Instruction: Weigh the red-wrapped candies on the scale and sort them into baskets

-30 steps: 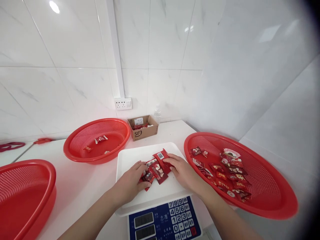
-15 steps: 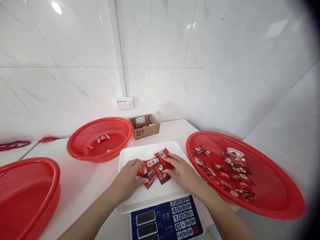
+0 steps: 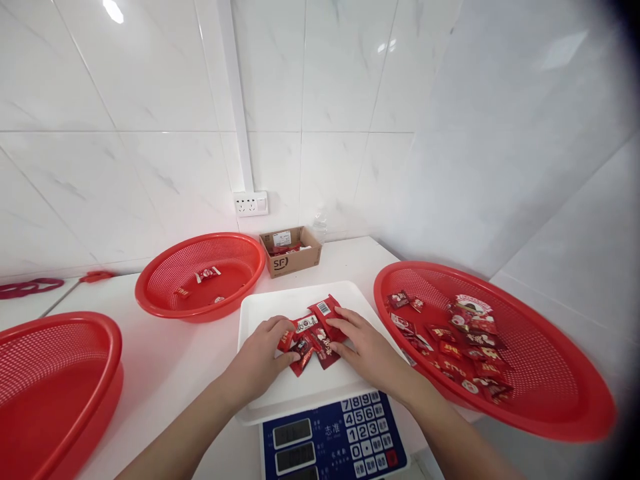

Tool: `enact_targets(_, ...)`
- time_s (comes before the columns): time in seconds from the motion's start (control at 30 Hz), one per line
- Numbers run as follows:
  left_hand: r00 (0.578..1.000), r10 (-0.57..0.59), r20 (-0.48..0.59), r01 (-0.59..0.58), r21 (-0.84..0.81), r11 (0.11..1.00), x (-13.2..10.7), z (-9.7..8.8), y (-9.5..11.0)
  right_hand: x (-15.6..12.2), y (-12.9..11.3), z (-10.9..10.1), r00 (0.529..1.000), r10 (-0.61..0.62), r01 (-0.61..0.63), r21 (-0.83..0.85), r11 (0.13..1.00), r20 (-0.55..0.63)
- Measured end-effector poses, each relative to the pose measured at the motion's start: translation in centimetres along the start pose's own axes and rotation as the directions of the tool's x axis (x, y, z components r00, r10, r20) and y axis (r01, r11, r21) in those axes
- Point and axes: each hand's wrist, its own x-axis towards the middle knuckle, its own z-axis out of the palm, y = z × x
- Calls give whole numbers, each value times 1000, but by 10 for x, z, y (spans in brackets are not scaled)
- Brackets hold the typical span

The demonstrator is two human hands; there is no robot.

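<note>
In the head view, several red wrapped candies (image 3: 324,341) lie in an overlapping pile on the white tray (image 3: 280,397) of a digital scale (image 3: 327,433). My left hand (image 3: 255,360) is curled around the pile's left side, thumb and fingers on the nearest wrappers. From the right, my right hand (image 3: 367,350) closes on the pile, its fingertips over a red packet with a barcode (image 3: 324,309) and its thumb against a dark red wrapper. Parts of the left packets are hidden under my fingers. The scale's display windows (image 3: 293,432) look blank.
A big red basket (image 3: 545,347) at right holds many similar packets. Behind left, another red basket (image 3: 165,267) has a few; a third red basket (image 3: 100,400) stands near left. A cardboard box (image 3: 295,262) with packets and a clear bottle (image 3: 321,225) are by the wall.
My left fingers have pushed the packets on the left slightly inward to the right. Faint digits on the scale's display have gone. The camera view has shifted a little.
</note>
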Motion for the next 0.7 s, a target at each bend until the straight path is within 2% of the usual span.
enact_targets(0.17, 998, -1, -62, 3, 38, 999, 3, 0, -3, 0, 1, -2, 1000, 11, -11, 35, 999, 7)
enact_targets(0.3, 998, -40, -56, 48, 143, 989, 9, 0, -5, -2, 1, -3, 1000, 21, -22, 34, 999, 11)
enact_targets(0.53, 997, -46, -65, 59, 209, 976, 15, -1, -6, -4, 5, -3, 1000, -25, 25, 33, 999, -18)
enact_targets(0.7, 996, -55, -67, 72, 288, 955, 21, -7, -8, -6, 2, -5, 1000, -6, 6, 10, 1000, 19)
